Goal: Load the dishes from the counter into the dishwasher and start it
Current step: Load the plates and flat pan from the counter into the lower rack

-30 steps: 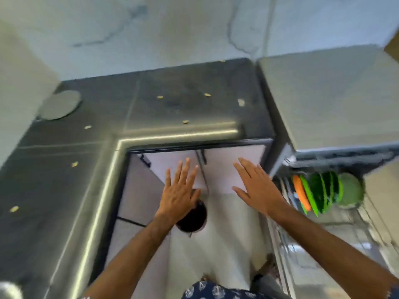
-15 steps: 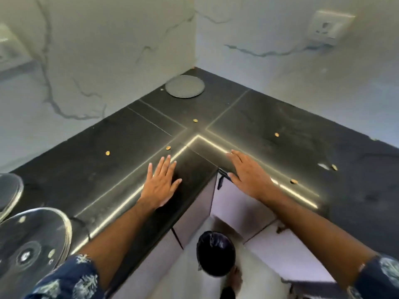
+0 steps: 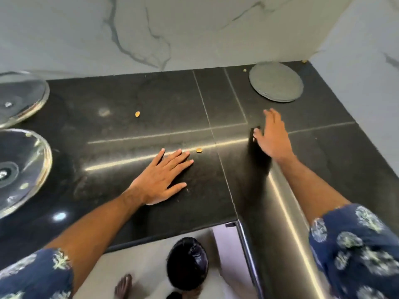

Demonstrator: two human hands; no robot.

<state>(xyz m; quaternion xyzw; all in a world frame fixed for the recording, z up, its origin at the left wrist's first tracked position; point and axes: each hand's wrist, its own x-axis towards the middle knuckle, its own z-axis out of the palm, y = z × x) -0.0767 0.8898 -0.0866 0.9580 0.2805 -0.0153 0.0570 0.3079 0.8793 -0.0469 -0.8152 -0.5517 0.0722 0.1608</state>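
Two round glass lids lie on the black counter (image 3: 133, 93) at the left edge, one nearer (image 3: 20, 171) and one farther back (image 3: 20, 97). A flat grey round plate (image 3: 276, 82) lies in the back right corner. My left hand (image 3: 160, 180) is spread flat over the counter's middle, fingers straight, holding nothing. My right hand (image 3: 273, 137) hovers over the counter to the right, fingers straight and blurred, a little short of the grey plate. The dishwasher is out of view.
Small yellowish crumbs (image 3: 199, 150) dot the counter. Marble walls close the back and right sides. The counter forms an inner corner at the bottom, with a pale cabinet door (image 3: 226, 244) below. A dark round object (image 3: 187, 263) and a bare foot (image 3: 123, 285) show on the floor.
The view has swung left from the dishwasher to the counter corner. Both hands now reach over the counter, and the glass lids have come into view at the left.
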